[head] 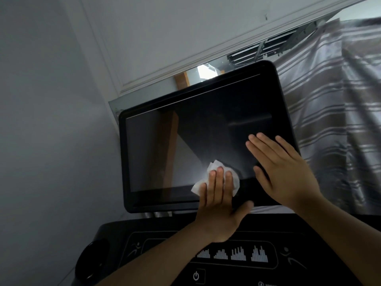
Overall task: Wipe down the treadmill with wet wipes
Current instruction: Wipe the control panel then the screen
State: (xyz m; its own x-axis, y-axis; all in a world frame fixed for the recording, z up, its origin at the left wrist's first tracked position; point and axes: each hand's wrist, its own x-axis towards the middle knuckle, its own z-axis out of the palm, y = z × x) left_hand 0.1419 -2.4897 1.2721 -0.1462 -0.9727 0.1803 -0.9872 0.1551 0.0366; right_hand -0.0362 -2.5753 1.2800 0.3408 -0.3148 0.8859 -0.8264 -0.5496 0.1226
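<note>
On the lower part of the treadmill's dark screen (185,141), the left hand (218,203) presses a crumpled wet wipe (213,167) under flat fingers. The right hand (284,172), flat and holding nothing, steadies the right edge. Screen-wiping looks under way; next likely come strokes across the remaining glass, then the console (226,273). No wipe packet shows.

Head view looks down, tilted, close on the treadmill screen (185,141).
</note>
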